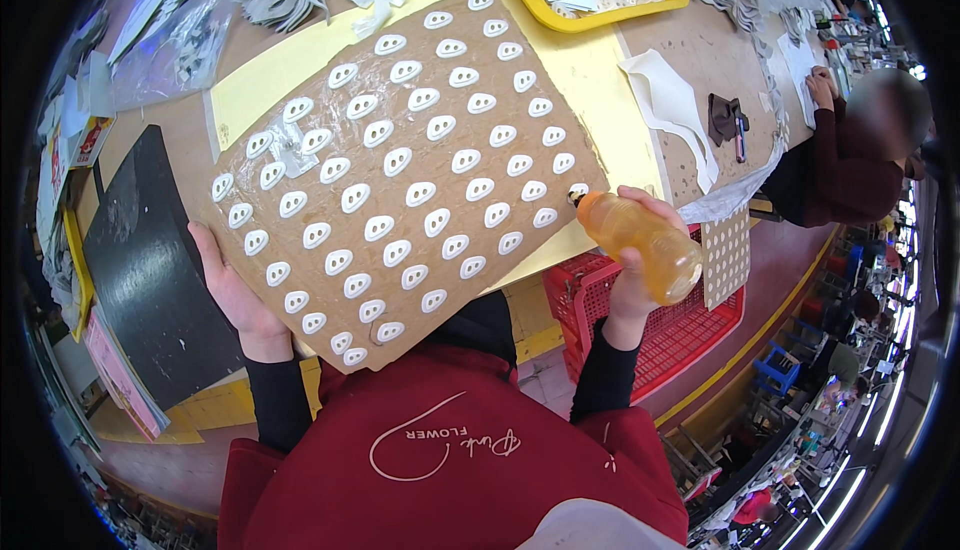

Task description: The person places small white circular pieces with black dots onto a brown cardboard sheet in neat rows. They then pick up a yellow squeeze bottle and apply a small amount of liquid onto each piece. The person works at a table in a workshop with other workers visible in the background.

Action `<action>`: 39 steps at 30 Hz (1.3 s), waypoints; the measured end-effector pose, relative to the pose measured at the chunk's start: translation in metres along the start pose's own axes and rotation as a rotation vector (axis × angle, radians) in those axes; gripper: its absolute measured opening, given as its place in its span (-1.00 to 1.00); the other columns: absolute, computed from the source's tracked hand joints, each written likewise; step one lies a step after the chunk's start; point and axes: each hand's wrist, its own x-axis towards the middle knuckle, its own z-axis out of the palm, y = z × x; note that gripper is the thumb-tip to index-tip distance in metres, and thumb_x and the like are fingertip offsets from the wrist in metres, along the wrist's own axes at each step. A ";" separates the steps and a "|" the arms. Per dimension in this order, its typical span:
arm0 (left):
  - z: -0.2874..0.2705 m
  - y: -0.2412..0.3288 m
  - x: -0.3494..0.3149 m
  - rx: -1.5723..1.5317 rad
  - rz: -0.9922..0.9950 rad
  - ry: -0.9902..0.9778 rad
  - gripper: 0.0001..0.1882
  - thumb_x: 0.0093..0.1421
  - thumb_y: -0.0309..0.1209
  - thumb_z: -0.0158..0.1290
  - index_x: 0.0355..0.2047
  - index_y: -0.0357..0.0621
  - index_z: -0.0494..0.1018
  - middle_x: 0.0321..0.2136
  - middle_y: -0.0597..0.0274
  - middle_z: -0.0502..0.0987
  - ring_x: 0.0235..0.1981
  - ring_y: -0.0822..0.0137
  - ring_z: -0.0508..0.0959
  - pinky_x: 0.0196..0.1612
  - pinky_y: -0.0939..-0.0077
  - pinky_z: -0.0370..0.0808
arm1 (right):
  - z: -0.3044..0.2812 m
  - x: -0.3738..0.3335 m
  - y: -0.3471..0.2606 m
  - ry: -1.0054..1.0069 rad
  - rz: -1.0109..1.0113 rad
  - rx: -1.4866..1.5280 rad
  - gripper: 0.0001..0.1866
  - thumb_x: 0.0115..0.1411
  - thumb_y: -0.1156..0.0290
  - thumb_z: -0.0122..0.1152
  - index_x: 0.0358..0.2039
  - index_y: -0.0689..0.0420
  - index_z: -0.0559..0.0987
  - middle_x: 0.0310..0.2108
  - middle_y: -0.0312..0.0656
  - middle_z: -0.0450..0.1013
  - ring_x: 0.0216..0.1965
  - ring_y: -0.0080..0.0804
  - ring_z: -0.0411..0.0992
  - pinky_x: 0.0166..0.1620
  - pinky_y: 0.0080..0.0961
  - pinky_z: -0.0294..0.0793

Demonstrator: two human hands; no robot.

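Observation:
My left hand (245, 300) holds a brown board (330, 185) by its left edge; some of its fingers are hidden beneath. Rows of small white rounded-triangle pieces (397, 161), each with two holes, lie on the board. The board tilts across the front of the table, close to my body. In my right hand (632, 285) is a squeeze bottle (655, 250) of amber liquid, lying nearly sideways. Its dark nozzle is at a white piece (577, 191) by the board's right edge; whether they touch, I cannot tell. A scrap of clear plastic (292, 155) sits among the pieces.
A yellow tray (600, 18) of pale pieces stands behind the board. White cut sheets (668, 100) and a dark pouch with a pen (728, 120) lie right. A black panel (150, 270) is left, a red crate (650, 350) below right. Another person (850, 160) sits far right.

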 end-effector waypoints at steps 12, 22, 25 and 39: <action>0.000 -0.001 -0.001 -0.015 0.019 -0.004 -0.31 0.39 0.15 -0.34 0.30 -0.09 0.13 0.23 0.05 0.29 0.20 0.07 0.36 0.22 0.07 0.34 | -0.002 0.032 -0.009 -0.068 -0.062 0.037 -0.49 0.04 0.32 0.48 -0.09 0.35 0.50 -0.18 0.04 0.54 -0.14 -0.26 0.53 -0.06 -0.38 0.53; -0.001 -0.001 -0.001 0.024 0.056 0.085 -0.32 0.39 0.15 -0.35 0.30 -0.08 0.14 0.23 0.07 0.29 0.20 0.10 0.35 0.23 0.10 0.33 | -0.010 0.049 -0.006 -0.156 0.042 -0.029 -0.58 0.05 0.42 0.45 -0.12 0.30 0.51 -0.19 -0.10 0.54 -0.15 -0.36 0.53 -0.06 -0.43 0.52; -0.004 -0.001 -0.001 0.007 0.056 0.054 -0.32 0.39 0.15 -0.36 0.30 -0.08 0.14 0.23 0.08 0.29 0.20 0.09 0.35 0.23 0.10 0.33 | -0.011 0.052 -0.005 -0.165 0.041 -0.065 -0.59 0.05 0.42 0.45 -0.13 0.29 0.51 -0.19 -0.12 0.54 -0.15 -0.36 0.53 -0.06 -0.44 0.52; -0.001 0.000 -0.006 0.015 0.064 0.058 -0.34 0.40 0.12 -0.36 0.29 -0.09 0.16 0.22 0.10 0.30 0.19 0.10 0.35 0.23 0.12 0.32 | -0.022 0.046 -0.009 -0.093 0.070 -0.041 -0.61 0.05 0.47 0.42 -0.13 0.32 0.51 -0.23 -0.10 0.55 -0.18 -0.36 0.54 -0.06 -0.47 0.51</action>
